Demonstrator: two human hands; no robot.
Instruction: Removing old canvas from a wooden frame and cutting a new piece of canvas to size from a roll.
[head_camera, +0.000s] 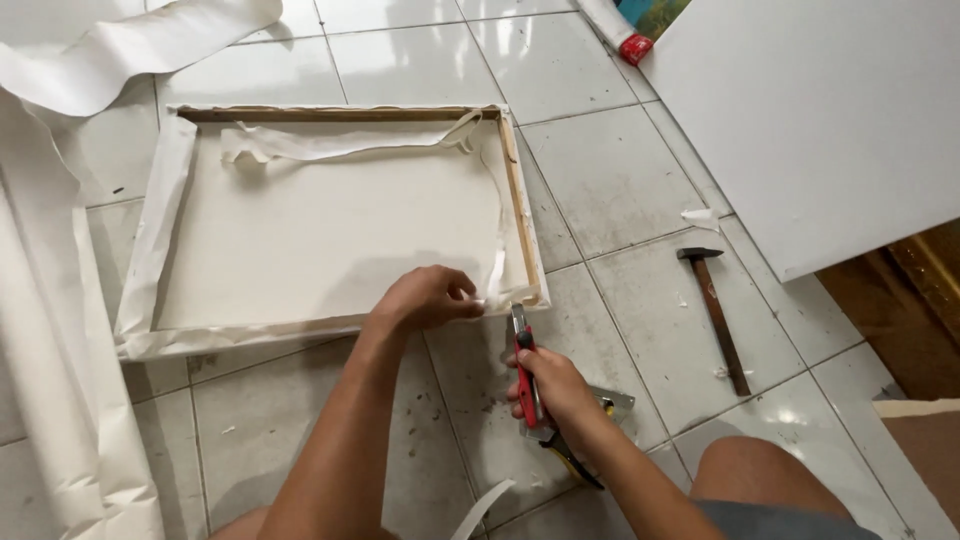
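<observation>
Right of canvas frame (330, 225), hammer (716, 318), white board (820, 120)

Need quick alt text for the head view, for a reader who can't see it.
Left hand pinches canvas at the corner of a wooden stretcher frame on a tiled floor; right hand holds a red utility knife. A hammer lies nearby.

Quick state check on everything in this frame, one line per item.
Wooden-framed white canvas: face-down on the tiled floor, edges partly wrapped.
Loose canvas strip: lying free inside the frame.
Red utility knife: gripped, tip at the frame's near corner.
Right hand: closed on the knife.
Left hand: pinching canvas at the corner.
Hammer: lying flat, untouched.
</observation>
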